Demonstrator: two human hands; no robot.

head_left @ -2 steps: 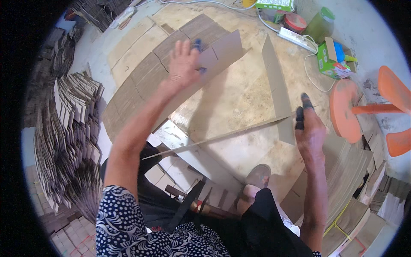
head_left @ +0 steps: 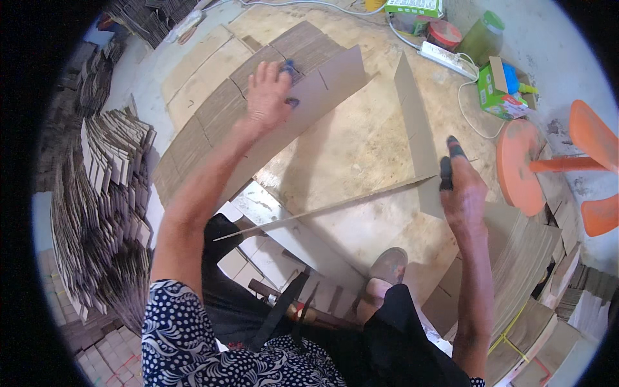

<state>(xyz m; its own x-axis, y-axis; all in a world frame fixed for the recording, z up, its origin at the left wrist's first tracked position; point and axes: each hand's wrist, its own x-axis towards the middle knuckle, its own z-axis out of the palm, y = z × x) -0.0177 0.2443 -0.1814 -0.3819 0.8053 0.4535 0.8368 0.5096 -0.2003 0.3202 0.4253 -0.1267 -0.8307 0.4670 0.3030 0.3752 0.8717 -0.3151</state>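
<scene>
Across the head view's upper left, the left hand (head_left: 267, 103) is over a long curved row of cardboard pieces (head_left: 213, 119), its fingers spread and thumb apart; whether it presses down, I cannot tell. Farther right, a flat cardboard strip (head_left: 412, 116) lies on the pale wooden board (head_left: 348, 148), with the right hand (head_left: 465, 197) just beside it, index finger and thumb pointing forward, dark coverings on both; whether they pinch anything is unclear. A cardboard stack (head_left: 522, 248) sits near the right forearm.
</scene>
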